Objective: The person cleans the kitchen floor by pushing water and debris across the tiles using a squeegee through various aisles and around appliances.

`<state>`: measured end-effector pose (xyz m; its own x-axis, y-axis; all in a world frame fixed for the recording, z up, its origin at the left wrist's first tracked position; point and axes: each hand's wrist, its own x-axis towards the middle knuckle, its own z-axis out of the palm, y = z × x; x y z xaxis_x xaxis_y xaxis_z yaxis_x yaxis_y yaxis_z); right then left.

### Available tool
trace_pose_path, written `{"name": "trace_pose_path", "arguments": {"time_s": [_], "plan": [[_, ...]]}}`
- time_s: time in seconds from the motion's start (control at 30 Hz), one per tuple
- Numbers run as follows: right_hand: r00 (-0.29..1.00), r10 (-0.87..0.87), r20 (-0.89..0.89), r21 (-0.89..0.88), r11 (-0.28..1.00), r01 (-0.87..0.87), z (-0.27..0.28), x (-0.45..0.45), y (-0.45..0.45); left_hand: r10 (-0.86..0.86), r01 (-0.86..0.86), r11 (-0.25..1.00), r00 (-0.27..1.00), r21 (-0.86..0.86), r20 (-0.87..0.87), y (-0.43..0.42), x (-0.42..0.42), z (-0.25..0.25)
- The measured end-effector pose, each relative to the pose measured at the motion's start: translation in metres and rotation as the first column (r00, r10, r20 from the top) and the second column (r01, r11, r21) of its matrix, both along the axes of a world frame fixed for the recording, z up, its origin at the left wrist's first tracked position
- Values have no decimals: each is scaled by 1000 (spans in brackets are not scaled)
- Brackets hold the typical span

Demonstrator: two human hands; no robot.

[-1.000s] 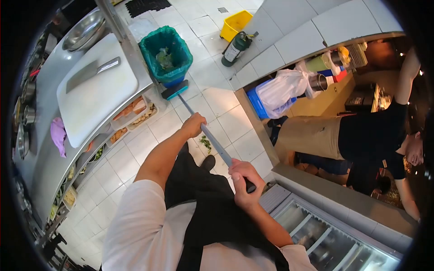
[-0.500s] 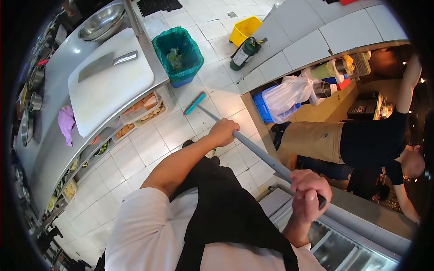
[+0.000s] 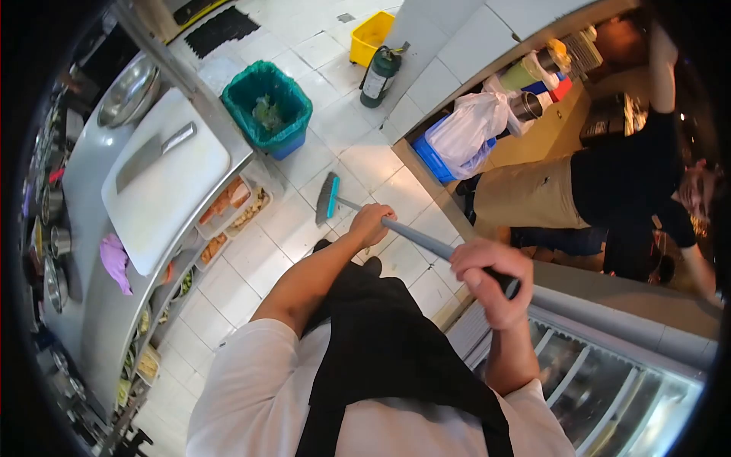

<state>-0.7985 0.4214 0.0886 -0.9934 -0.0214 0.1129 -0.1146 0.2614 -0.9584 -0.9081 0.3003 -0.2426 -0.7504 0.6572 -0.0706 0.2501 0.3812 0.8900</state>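
Note:
A broom with a grey handle (image 3: pixel 422 241) slants across my front. Its head (image 3: pixel 327 198), turquoise with dark bristles, is at the white tiled floor. My left hand (image 3: pixel 371 226) is wrapped around the handle partway down. My right hand (image 3: pixel 495 280) closes around the upper end near the black grip, thumb lying along it. Just beyond the broom head stands a bin (image 3: pixel 266 107) lined with a green bag, some pale green scraps inside.
On the left, a steel counter (image 3: pixel 84 320) holds a white cutting board (image 3: pixel 164 198) with a cleaver (image 3: pixel 152 156). Food tubs (image 3: pixel 225 202) sit below it. A fire extinguisher (image 3: pixel 378 78) and yellow bucket (image 3: pixel 371 36) are ahead. Another person (image 3: pixel 620 179) stands behind the right-hand ledge.
The broom head has turned, now showing its dark bristles, and sits slightly lower in view. My right hand has shifted up and left with the handle's end. The whole view has tilted.

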Motion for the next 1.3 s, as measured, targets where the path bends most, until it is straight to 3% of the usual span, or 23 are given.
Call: {"name": "trace_pose_path", "arguments": {"time_s": [0.07, 0.1, 0.13, 0.17, 0.2, 0.23, 0.27, 0.3, 0.33, 0.37, 0.4, 0.5, 0.53, 0.57, 0.63, 0.7, 0.77, 0.93, 1.03, 1.13, 1.17, 1.23, 1.3], "plan": [[990, -137, -25, -53, 989, 136, 0, -1, 10, 22, -23, 998, 999, 51, 24, 12, -13, 8], [989, -144, -16, -242, 961, 136, -3, -5, 15, 55, -62, 992, 996, 106, 68, 23, -15, 14], [985, -149, -83, -274, 954, 121, -1, -13, 22, 84, -91, 990, 994, 109, 64, 28, -20, 28], [984, -132, -121, -270, 958, 96, -2, -16, 32, 109, -105, 981, 994, 162, -15, 28, -25, 37], [970, -220, -102, -315, 932, 178, -6, -17, 35, 128, -106, 968, 988, 226, -85, 29, -34, 42], [952, -280, -126, -255, 936, 242, -33, -22, 45, 139, -110, 983, 968, 147, -209, 27, -47, 34], [941, -322, -107, 36, 944, 328, -51, -23, 54, 170, -178, 981, 981, -83, -92, 23, -58, 52], [941, -340, -7, 58, 939, 339, -84, -22, 58, 144, -146, 988, 989, 50, 42, 17, -51, 112], [948, -304, 94, 146, 946, 289, -119, -21, 54, 132, -163, 962, 980, 220, 151, 16, -50, 125], [965, -241, 103, 230, 949, 213, -150, -22, 47, 123, -167, 974, 957, 150, 264, 14, -50, 144], [948, -217, 233, 252, 955, 156, -168, -22, 34, 63, -129, 976, 936, 173, 345, 13, -43, 163], [860, -496, 124, 379, 824, 421, -216, -9, -7, -85, -8, 980, 887, 198, 454, 16, -10, 194], [851, -489, 191, 348, 845, 407, -224, -2, -1, -145, 42, 976, 861, 215, 488, 18, 0, 201], [843, -472, 257, 316, 866, 388, -232, 4, 6, -154, 58, 976, 860, 208, 486, 21, 9, 206], [805, -509, 304, 376, 841, 389, -251, 33, 24, -398, 126, 841, 804, 527, 442, 27, 22, 215], [740, -599, 305, 503, 761, 409, -275, 75, 44, -467, 199, 801, 797, 565, 382, 34, 30, 234], [666, -694, 274, 580, 671, 461, -311, 121, 71, -688, 407, 613, 696, 678, 205, 46, 36, 253], [336, -914, 228, 583, 404, 705, -355, 216, 121, -663, 389, 666, 701, 636, 265, 82, 71, 262], [231, -904, 359, 608, 414, 678, -351, 242, 138, -642, 420, 753, 636, 506, 428, 106, 99, 223], [130, -922, 364, 663, 355, 659, -375, 264, 147, -755, 643, 655, 537, 397, 376, 130, 125, 199], [144, -918, 370, 667, 370, 646, -388, 271, 149, -743, 627, 669, 548, 400, 384, 138, 131, 195], [156, -921, 356, 644, 363, 673, -404, 284, 155, -835, 762, 542, 439, 355, 333, 152, 145, 191], [227, -908, 353, 629, 409, 660, -407, 282, 162, -823, 752, 566, 486, 337, 294, 160, 155, 200]]}}
